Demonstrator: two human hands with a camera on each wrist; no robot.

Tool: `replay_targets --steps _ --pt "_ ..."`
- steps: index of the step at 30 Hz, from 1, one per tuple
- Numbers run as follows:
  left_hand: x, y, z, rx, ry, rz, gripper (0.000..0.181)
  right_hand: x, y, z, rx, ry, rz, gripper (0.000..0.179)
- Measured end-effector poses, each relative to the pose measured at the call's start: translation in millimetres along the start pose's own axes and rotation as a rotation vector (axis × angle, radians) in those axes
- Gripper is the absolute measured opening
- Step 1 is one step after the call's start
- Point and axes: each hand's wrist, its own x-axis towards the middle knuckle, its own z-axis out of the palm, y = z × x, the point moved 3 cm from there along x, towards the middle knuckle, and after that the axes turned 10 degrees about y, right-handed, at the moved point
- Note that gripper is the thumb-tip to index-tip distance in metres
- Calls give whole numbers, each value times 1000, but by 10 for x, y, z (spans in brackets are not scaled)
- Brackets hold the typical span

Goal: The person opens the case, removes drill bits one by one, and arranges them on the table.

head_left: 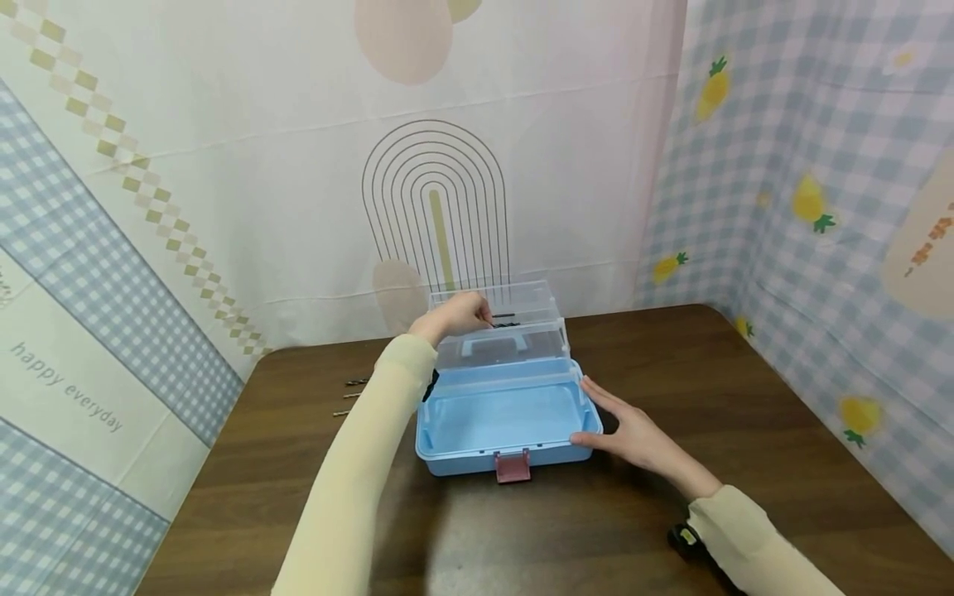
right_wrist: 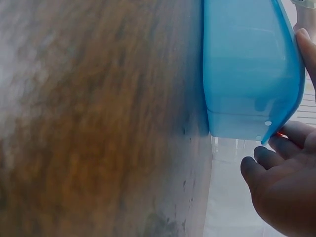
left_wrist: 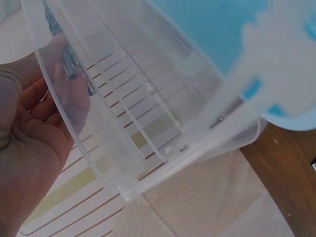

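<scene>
A light blue toolbox stands with its clear lid raised and a translucent tray lifted at the back. My left hand is over the tray, pinching a dark drill bit between thumb and fingers, seen through the clear plastic in the left wrist view. Other dark drill bits lie beside the fingertips; how many is hard to tell. My right hand rests against the box's right side, thumb on the front rim and fingers extended towards the back corner.
Three drill bits lie on the brown table left of the box, partly behind the left sleeve. A pink latch hangs down at the box front. Patterned cloth hangs behind the table.
</scene>
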Motion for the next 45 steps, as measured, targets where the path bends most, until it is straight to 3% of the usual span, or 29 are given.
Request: replay_targets --steps 12,17,22,38,45 --pt "-35 1 -176 -50 43 -2 9 38 11 -7 -13 12 5 98" --pt "-54 -16 -172 -26 23 -2 10 11 32 25 -4 7 8 98" --pt "-79 -49 -210 21 47 24 12 5 44 45 -5 7 9 98" --pt "-341 -249 -346 55 45 -6 16 5 9 7 -2 9 -14 98" --pt "-413 -344 -421 61 87 17 14 4 0 10 1 4 -10 98"
